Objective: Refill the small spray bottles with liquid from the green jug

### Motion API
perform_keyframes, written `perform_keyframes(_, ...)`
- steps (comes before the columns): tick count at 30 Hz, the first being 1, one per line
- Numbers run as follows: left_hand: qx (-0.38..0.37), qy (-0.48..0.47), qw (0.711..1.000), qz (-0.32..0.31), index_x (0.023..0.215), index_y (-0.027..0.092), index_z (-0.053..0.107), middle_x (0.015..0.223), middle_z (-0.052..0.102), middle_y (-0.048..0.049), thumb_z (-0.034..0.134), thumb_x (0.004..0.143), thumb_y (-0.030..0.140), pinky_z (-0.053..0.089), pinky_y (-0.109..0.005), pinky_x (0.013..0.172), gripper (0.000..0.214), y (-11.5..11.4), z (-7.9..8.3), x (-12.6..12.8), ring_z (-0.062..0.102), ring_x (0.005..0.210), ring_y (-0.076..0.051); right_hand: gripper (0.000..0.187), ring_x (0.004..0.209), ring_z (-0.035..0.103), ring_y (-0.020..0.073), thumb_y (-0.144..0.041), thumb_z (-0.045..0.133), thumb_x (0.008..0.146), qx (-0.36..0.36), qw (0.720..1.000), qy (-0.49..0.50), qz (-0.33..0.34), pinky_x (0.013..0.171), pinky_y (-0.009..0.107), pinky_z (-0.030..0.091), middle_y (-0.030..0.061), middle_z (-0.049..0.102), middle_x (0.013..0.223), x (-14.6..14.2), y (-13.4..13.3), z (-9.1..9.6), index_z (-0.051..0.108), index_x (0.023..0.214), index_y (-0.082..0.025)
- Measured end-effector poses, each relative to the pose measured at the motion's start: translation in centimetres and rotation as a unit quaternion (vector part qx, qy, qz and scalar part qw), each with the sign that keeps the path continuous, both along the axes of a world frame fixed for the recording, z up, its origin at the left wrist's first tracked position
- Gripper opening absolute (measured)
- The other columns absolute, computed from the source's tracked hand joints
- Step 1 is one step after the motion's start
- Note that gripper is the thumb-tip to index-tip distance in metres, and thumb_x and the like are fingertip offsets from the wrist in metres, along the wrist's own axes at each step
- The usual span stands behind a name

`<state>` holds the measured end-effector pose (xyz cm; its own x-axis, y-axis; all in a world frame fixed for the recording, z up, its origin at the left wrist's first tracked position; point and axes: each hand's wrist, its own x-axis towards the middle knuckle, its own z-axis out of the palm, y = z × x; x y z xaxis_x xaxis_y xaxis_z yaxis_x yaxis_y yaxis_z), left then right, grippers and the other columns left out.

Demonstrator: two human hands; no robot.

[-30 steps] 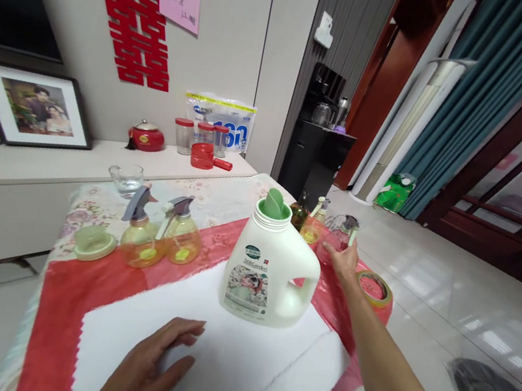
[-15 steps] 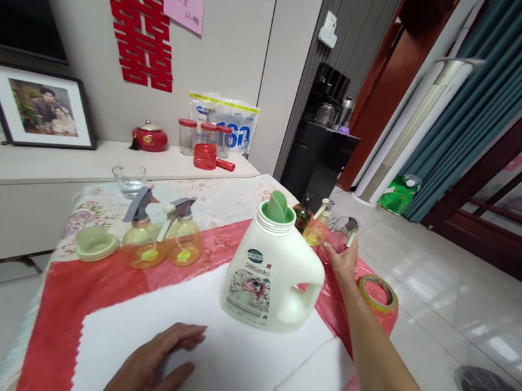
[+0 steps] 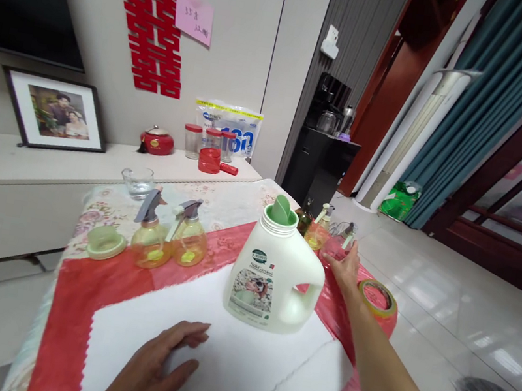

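Observation:
My left hand (image 3: 159,364) hovers over or rests on the white cloth (image 3: 262,374), fingers loosely curved and thumb apart, holding nothing. At the table's right side my right hand (image 3: 346,268) reaches round the body of a clear spray bottle (image 3: 336,246), thumb on one side and fingers on the other. Between my hands stands a white detergent jug (image 3: 252,267), upright and uncapped, with a green spout (image 3: 281,209) in its mouth. Beside the right-hand bottle are a yellowish spray bottle (image 3: 317,234) and a dark brown bottle (image 3: 303,219).
Two amber spray bottles (image 3: 151,247) (image 3: 190,244) and a pale green cap (image 3: 105,243) stand left. A glass cup (image 3: 136,184) is behind them. A tape roll (image 3: 377,298) lies right on the red covering (image 3: 67,323). Red-lidded jars (image 3: 192,142) line the cabinet.
The view has shifted slightly, so things at the left and back appear further right and lower. Both hands keep nearly the same pose, the right still at the clear spray bottle.

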<state>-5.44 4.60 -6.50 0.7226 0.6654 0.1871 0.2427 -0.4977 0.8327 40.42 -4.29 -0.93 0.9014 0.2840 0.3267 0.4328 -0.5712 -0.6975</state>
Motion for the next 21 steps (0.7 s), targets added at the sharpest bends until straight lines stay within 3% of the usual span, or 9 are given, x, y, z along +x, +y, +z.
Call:
perform_keyframes(8,0.002,0.005,1.0,-0.018,0.127,0.033,0.062,0.117,0.075,-0.0014,0.061,0.087,0.032,0.058,-0.027,0.093,0.04,0.2,0.9,0.1,0.072,0.106,-0.018,0.046,0.117,0.055,0.0229,-0.042,0.059,0.097,-0.019,0.997,0.007,-0.071,0.099,0.046,0.05,0.0117,0.053,0.132,-1.2,0.7,0.0,0.054,0.134,-0.015)
perform_keyframes(15,-0.019,0.004,1.0,-0.007,0.123,0.031,0.064,0.113,0.075,-0.0025,0.06,0.084,0.03,0.058,-0.033,0.094,0.038,-0.1,1.5,0.2,0.071,0.104,-0.02,0.045,0.116,0.056,0.0223,-0.043,0.059,0.097,0.007,0.999,0.023,-0.022,0.099,0.045,0.051,0.0113,0.054,0.13,-1.9,-1.7,1.1,0.055,0.132,-0.015)
perform_keyframes(17,-0.026,-0.004,1.0,-0.014,0.12,0.028,0.065,0.111,0.075,-0.0038,0.061,0.081,0.026,0.058,-0.034,0.094,0.039,-0.5,2.0,0.4,0.072,0.102,-0.02,0.051,0.118,0.055,0.0236,-0.043,0.061,0.095,0.026,0.999,0.032,0.009,0.101,0.047,0.05,0.0126,0.052,0.134,-3.4,-3.3,1.4,0.052,0.137,-0.015)
perform_keyframes(19,-0.037,-0.022,0.999,-0.03,0.118,0.025,0.065,0.109,0.075,-0.0046,0.06,0.078,0.022,0.057,-0.034,0.093,0.041,-0.8,2.5,0.5,0.071,0.1,-0.02,0.079,0.119,0.056,0.0283,-0.046,0.071,0.083,0.054,0.997,0.042,0.043,0.103,0.049,0.048,0.0166,0.052,0.139,-5.6,-5.2,1.5,0.043,0.148,-0.012)
perform_keyframes(21,-0.048,-0.029,0.998,-0.03,0.117,0.023,0.065,0.107,0.075,-0.0047,0.06,0.075,0.017,0.056,-0.035,0.094,0.042,-1.0,3.1,0.7,0.07,0.098,-0.019,0.087,0.121,0.056,0.0315,-0.055,0.07,0.075,0.082,0.992,0.055,0.075,0.108,0.053,0.044,0.0144,0.057,0.135,-8.1,-7.1,1.5,0.047,0.147,-0.013)
